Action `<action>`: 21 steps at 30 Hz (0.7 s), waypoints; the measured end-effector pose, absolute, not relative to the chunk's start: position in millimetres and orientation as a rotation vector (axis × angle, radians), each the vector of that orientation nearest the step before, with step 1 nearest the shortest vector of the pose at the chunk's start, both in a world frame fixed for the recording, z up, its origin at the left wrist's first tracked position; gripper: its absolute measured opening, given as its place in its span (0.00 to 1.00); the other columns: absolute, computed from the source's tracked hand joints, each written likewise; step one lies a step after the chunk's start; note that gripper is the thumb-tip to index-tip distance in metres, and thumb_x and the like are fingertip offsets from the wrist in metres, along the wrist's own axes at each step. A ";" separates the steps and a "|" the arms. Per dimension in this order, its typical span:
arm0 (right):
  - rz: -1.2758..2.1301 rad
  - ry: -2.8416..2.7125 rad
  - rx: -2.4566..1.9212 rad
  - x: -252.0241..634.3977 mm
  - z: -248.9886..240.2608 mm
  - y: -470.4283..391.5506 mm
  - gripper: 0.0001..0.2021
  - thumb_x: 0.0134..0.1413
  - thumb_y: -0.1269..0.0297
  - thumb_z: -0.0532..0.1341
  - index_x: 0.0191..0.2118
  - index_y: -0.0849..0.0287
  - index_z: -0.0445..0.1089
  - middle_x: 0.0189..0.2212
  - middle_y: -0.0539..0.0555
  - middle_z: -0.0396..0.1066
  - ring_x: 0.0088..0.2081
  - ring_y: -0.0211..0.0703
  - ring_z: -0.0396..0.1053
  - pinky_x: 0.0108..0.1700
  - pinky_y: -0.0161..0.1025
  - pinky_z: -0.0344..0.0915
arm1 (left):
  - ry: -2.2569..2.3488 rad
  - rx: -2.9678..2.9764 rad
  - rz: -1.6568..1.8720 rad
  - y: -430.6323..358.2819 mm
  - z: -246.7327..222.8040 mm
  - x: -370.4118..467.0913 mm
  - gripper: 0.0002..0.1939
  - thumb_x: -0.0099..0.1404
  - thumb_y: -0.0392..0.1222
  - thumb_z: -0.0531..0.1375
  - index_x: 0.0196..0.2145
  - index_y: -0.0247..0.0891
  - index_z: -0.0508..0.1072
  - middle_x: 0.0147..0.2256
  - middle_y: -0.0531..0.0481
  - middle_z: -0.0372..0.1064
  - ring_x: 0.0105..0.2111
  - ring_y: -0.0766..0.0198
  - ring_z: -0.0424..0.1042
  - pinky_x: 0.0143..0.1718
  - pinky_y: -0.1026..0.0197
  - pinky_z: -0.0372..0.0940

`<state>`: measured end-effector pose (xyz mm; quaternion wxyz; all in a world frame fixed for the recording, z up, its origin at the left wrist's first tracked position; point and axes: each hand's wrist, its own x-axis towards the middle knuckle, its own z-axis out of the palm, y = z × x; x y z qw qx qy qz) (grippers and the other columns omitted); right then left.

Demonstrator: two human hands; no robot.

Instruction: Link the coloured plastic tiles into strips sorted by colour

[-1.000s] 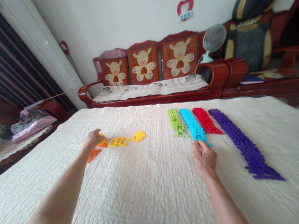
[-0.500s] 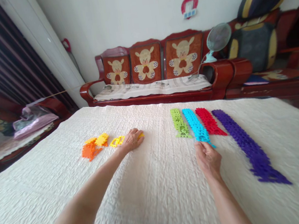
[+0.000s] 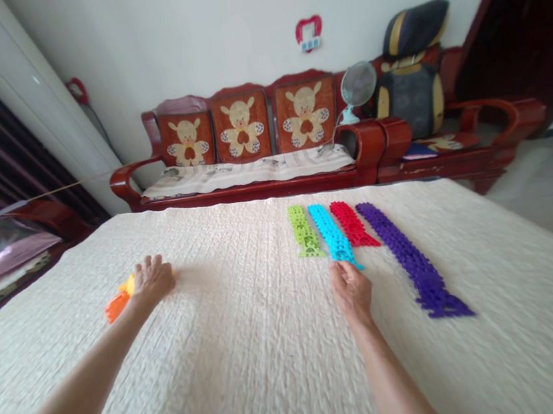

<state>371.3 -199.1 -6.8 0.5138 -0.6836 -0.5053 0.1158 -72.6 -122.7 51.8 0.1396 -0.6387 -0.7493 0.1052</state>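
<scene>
My left hand [image 3: 153,278] lies palm down with its fingers spread, over yellow plastic pieces [image 3: 129,285] that it partly covers. Beside it, by the wrist, are orange plastic pieces [image 3: 115,308]. My right hand [image 3: 352,290] is closed, its curled fingers at the near end of a blue strip of stacked, notched plastic pieces [image 3: 330,230]. What those fingers hold, if anything, is hidden. Similar strips lie alongside: a green one [image 3: 304,232] to the left, then a red one [image 3: 352,224] and a longer purple one [image 3: 411,254] to the right.
A cream quilted cover [image 3: 255,364] spreads over the surface under everything. Behind it stands a red wooden sofa [image 3: 254,192] with bear cushions [image 3: 241,130]. A small fan [image 3: 358,86] and a chair with a massage pad [image 3: 412,100] are at the back right.
The view has turned right. My left hand has moved left across the cover, over the loose yellow pieces and up to the orange and yellow pile. My right hand stays by the blue strip.
</scene>
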 end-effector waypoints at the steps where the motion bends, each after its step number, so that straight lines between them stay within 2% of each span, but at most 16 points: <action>1: 0.278 -1.214 -1.636 371.0 -6.3 -199.3 0.25 0.55 0.47 0.48 0.30 0.60 0.76 0.27 0.61 0.77 0.30 0.48 0.71 0.35 0.39 0.62 | -2.170 -1.838 0.294 -115.8 55.9 -61.8 0.16 0.62 0.40 0.51 0.38 0.40 0.78 0.51 0.38 0.69 0.58 0.43 0.62 0.56 0.44 0.58; 4: 0.278 -1.198 -1.617 370.0 -4.8 -199.9 0.24 0.55 0.47 0.49 0.30 0.60 0.76 0.27 0.61 0.77 0.30 0.48 0.72 0.35 0.39 0.63 | -2.115 -2.063 0.076 -86.1 60.9 -4.6 0.17 0.63 0.42 0.52 0.42 0.40 0.79 0.53 0.40 0.70 0.58 0.47 0.65 0.57 0.46 0.60; 8: 0.279 -1.177 -1.590 369.5 -5.5 -200.7 0.24 0.56 0.47 0.50 0.29 0.59 0.75 0.26 0.60 0.76 0.30 0.46 0.72 0.35 0.38 0.63 | -2.106 -2.500 -0.436 -37.3 53.8 101.9 0.20 0.66 0.41 0.53 0.52 0.41 0.77 0.55 0.45 0.72 0.57 0.56 0.69 0.62 0.57 0.58; 10: 0.287 -1.176 -1.581 369.6 -7.0 -201.0 0.24 0.57 0.47 0.50 0.28 0.59 0.74 0.25 0.58 0.75 0.29 0.45 0.71 0.33 0.38 0.62 | -2.095 -2.564 -0.498 -12.8 49.5 148.7 0.20 0.68 0.42 0.54 0.55 0.41 0.75 0.56 0.46 0.73 0.55 0.59 0.71 0.59 0.60 0.60; 17: 0.266 -1.169 -1.560 368.3 -12.0 -201.4 0.20 0.60 0.52 0.51 0.28 0.58 0.73 0.24 0.55 0.74 0.28 0.43 0.69 0.32 0.36 0.60 | -2.145 -2.614 -0.676 62.1 42.2 235.9 0.29 0.69 0.52 0.56 0.62 0.33 0.68 0.55 0.37 0.72 0.53 0.56 0.73 0.52 0.61 0.66; 21: 0.232 -1.164 -1.567 366.8 -13.4 -200.8 0.18 0.60 0.55 0.52 0.27 0.57 0.72 0.23 0.52 0.72 0.27 0.41 0.67 0.31 0.35 0.59 | -2.117 -2.695 -0.668 87.3 33.8 266.9 0.27 0.65 0.49 0.60 0.59 0.36 0.71 0.52 0.38 0.75 0.50 0.53 0.75 0.50 0.58 0.67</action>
